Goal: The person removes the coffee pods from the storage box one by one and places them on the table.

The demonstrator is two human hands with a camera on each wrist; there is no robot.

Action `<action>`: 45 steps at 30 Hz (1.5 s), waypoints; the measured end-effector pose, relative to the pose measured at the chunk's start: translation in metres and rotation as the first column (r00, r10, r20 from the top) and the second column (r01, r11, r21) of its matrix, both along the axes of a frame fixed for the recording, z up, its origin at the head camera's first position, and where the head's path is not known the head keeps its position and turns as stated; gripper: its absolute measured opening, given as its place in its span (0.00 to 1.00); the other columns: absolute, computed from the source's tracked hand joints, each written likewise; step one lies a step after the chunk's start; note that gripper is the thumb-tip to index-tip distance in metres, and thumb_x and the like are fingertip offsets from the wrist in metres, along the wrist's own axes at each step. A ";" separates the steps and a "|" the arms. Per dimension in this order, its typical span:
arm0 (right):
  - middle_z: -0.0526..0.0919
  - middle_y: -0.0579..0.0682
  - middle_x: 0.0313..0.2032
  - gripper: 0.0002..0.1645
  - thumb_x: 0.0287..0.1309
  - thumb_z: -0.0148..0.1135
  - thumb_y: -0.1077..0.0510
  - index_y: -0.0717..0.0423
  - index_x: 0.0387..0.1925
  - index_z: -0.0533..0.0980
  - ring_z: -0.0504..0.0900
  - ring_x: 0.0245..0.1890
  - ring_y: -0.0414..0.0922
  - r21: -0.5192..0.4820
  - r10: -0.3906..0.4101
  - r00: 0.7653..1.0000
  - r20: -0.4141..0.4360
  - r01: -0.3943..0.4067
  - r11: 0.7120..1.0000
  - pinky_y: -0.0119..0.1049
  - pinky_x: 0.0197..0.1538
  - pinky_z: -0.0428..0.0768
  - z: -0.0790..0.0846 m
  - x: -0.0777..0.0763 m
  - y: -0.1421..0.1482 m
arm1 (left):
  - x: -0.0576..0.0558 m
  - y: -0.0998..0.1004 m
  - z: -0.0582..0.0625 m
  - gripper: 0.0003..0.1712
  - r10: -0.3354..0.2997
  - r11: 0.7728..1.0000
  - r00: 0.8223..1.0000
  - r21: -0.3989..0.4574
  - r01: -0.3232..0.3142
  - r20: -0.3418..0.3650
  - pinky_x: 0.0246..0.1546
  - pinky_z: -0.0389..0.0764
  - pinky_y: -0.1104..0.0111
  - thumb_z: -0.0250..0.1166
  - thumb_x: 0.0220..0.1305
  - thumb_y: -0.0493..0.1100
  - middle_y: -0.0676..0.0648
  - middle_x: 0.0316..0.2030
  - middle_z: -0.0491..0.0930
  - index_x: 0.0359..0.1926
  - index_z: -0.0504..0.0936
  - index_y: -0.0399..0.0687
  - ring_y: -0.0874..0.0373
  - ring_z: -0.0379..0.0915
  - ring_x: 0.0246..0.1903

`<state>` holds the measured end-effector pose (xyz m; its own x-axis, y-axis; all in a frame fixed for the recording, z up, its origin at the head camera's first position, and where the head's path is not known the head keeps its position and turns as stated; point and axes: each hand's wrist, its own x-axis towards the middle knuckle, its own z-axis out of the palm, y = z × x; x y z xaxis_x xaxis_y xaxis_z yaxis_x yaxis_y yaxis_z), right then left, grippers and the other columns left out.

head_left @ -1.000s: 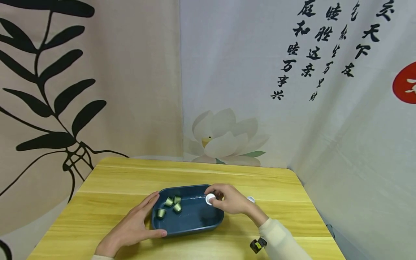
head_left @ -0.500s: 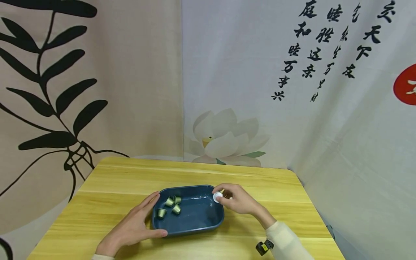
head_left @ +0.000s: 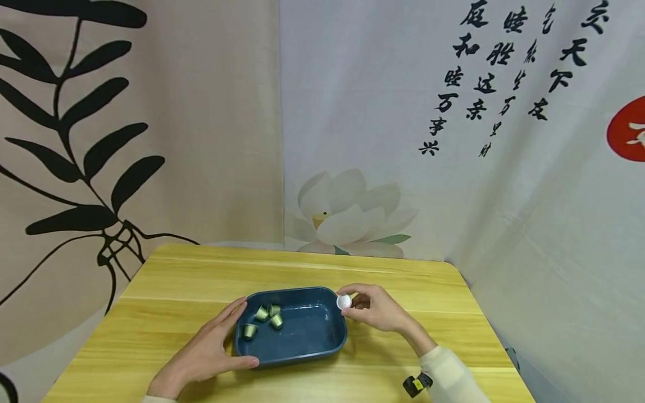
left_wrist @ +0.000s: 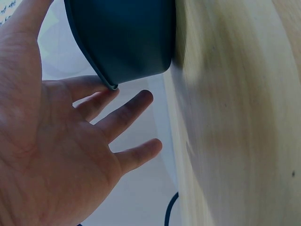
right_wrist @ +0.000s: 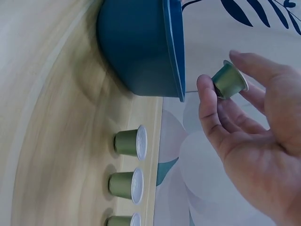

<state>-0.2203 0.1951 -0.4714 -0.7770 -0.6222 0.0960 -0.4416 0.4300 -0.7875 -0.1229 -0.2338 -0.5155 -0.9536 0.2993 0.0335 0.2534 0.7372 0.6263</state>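
Note:
My left hand (head_left: 204,350) spans the left end of a dark blue baking dish (head_left: 307,330), thumb along the near rim and fingers at the far one. In the left wrist view the fingers are fairly straight, with fingertips right at the rim. My right hand (head_left: 380,312) pinches a green coffee capsule (right_wrist: 229,81) between thumb and fingers. Its pale lid (head_left: 344,302) faces the head camera, overlapping the dish's right rim in that view. Several green capsules (head_left: 250,331) lie tipped about inside the dish's left half.
The right wrist view shows a row of green capsules, one (right_wrist: 130,142) nearest the dish, standing on the wooden table (head_left: 211,274) with silvery lids up. My right forearm hides them from the head camera. A printed cloth (head_left: 353,112) hangs behind the table.
My right hand has moved right with its capsule, from over the dish's right part to its right rim. My left hand has stayed in place.

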 end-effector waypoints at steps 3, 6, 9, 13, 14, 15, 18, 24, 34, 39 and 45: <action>0.92 0.58 0.56 0.27 0.75 0.75 0.55 0.57 0.70 0.83 0.92 0.46 0.37 -0.013 -0.011 1.000 0.013 0.011 1.000 0.30 0.50 0.92 0.000 0.001 0.005 | 0.000 0.000 -0.001 0.78 0.003 1.000 1.000 0.000 -0.003 0.006 0.75 0.75 0.27 0.82 0.56 0.77 0.39 0.92 0.53 0.91 0.56 0.42 0.25 0.61 0.85; 0.91 0.60 0.57 0.25 0.75 0.75 0.57 0.54 0.70 0.83 0.93 0.47 0.40 -0.029 -0.025 0.999 0.024 0.025 0.999 0.31 0.49 0.92 -0.002 0.002 0.011 | 0.000 0.000 -0.001 0.77 0.003 1.000 1.000 0.001 -0.003 0.010 0.75 0.75 0.27 0.82 0.56 0.78 0.39 0.92 0.53 0.91 0.56 0.43 0.25 0.61 0.85; 0.92 0.61 0.55 0.26 0.74 0.76 0.59 0.53 0.69 0.83 0.94 0.47 0.45 -0.049 -0.042 0.998 0.049 0.045 0.998 0.33 0.49 0.93 -0.003 0.003 0.018 | 0.000 -0.001 -0.002 0.77 0.001 1.000 1.000 0.006 -0.001 0.015 0.75 0.75 0.27 0.82 0.56 0.77 0.39 0.92 0.53 0.92 0.55 0.43 0.25 0.60 0.85; 0.92 0.63 0.53 0.26 0.74 0.76 0.60 0.54 0.69 0.82 0.95 0.49 0.51 -0.075 -0.062 0.994 0.086 0.068 0.995 0.38 0.50 0.95 -0.004 0.005 0.027 | 0.000 -0.002 -0.002 0.78 0.000 1.000 1.000 0.009 0.000 0.025 0.75 0.75 0.27 0.82 0.56 0.77 0.39 0.92 0.52 0.92 0.55 0.44 0.25 0.60 0.85; 0.91 0.63 0.54 0.26 0.74 0.75 0.60 0.54 0.69 0.82 0.95 0.50 0.52 -0.079 -0.068 0.993 0.094 0.075 0.994 0.39 0.50 0.95 -0.004 0.005 0.029 | 0.000 -0.002 -0.002 0.78 0.002 1.000 1.000 0.008 -0.002 0.027 0.75 0.75 0.27 0.82 0.56 0.77 0.39 0.92 0.52 0.92 0.54 0.44 0.25 0.60 0.85; 0.91 0.64 0.54 0.26 0.75 0.75 0.60 0.55 0.69 0.81 0.95 0.51 0.54 -0.083 -0.073 0.992 0.102 0.082 0.993 0.40 0.50 0.95 -0.004 0.005 0.031 | 0.000 -0.002 -0.002 0.78 0.003 1.000 1.000 0.007 -0.004 0.029 0.75 0.75 0.27 0.82 0.56 0.78 0.39 0.92 0.52 0.92 0.54 0.44 0.25 0.60 0.85; 0.90 0.64 0.55 0.26 0.74 0.76 0.60 0.54 0.69 0.81 0.95 0.52 0.56 -0.091 -0.095 0.990 0.109 0.105 0.990 0.37 0.49 0.95 -0.004 0.005 0.037 | 0.001 -0.003 -0.001 0.78 0.007 1.000 0.999 0.005 -0.007 0.032 0.75 0.74 0.27 0.82 0.56 0.78 0.39 0.92 0.51 0.92 0.54 0.43 0.25 0.59 0.85; 0.85 0.67 0.61 0.26 0.74 0.75 0.61 0.61 0.69 0.79 0.95 0.51 0.43 -0.117 -0.121 0.985 0.122 0.135 0.984 0.38 0.51 0.95 -0.008 0.007 0.052 | 0.001 -0.003 0.000 0.78 0.007 1.000 0.999 0.005 -0.008 0.032 0.75 0.74 0.26 0.82 0.57 0.77 0.39 0.92 0.52 0.92 0.54 0.43 0.25 0.59 0.85; 0.82 0.67 0.64 0.27 0.74 0.75 0.61 0.61 0.68 0.78 0.95 0.54 0.49 -0.138 -0.184 0.973 0.142 0.204 0.969 0.47 0.55 0.96 -0.015 0.011 0.076 | 0.000 -0.001 0.000 0.78 0.006 1.000 0.999 -0.002 -0.006 0.036 0.75 0.74 0.27 0.81 0.56 0.78 0.38 0.92 0.52 0.92 0.55 0.43 0.25 0.59 0.85; 0.82 0.66 0.63 0.26 0.74 0.76 0.60 0.60 0.67 0.78 0.95 0.55 0.54 -0.130 -0.225 0.965 0.137 0.242 0.961 0.51 0.56 0.95 -0.020 0.010 0.089 | -0.002 -0.001 -0.001 0.78 -0.003 1.000 0.999 0.008 0.002 0.032 0.75 0.74 0.27 0.81 0.57 0.77 0.39 0.92 0.51 0.92 0.54 0.43 0.25 0.59 0.86; 0.83 0.67 0.61 0.25 0.74 0.75 0.62 0.61 0.67 0.79 0.95 0.53 0.48 -0.122 -0.267 0.955 0.131 0.283 0.951 0.50 0.56 0.95 -0.028 0.009 0.105 | -0.003 -0.001 -0.002 0.77 -0.005 1.000 1.000 0.007 0.005 0.028 0.75 0.74 0.27 0.82 0.57 0.77 0.39 0.92 0.51 0.92 0.54 0.43 0.25 0.59 0.86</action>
<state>-0.2111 0.3004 -0.4996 -0.9266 -0.3699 0.0682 -0.2272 0.4060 -0.8852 -0.1256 -0.2347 -0.5172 -0.9526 0.3042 0.0092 0.2399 0.7316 0.6381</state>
